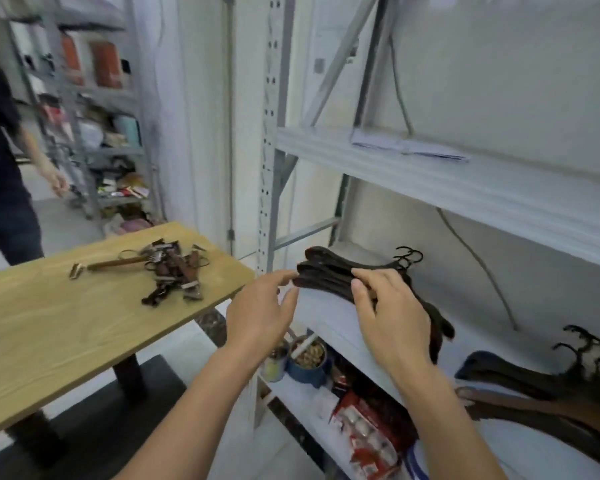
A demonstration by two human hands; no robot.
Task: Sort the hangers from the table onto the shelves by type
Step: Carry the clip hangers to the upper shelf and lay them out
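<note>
A stack of dark brown hangers lies on the white middle shelf, hooks pointing to the back wall. My right hand pinches the stack near its middle, thumb on the front edge and fingers curled over the top. My left hand touches the stack's left end with its fingertips, fingers relaxed. A second group of wider brown and dark hangers rests further right on the same shelf. On the wooden table to the left lies a pile of brown clip hangers with metal clips.
A person in dark clothes stands at the far left by a cluttered grey rack. Papers lie on the upper shelf. Below the middle shelf sit tins and red packets. A perforated shelf post rises beside the table.
</note>
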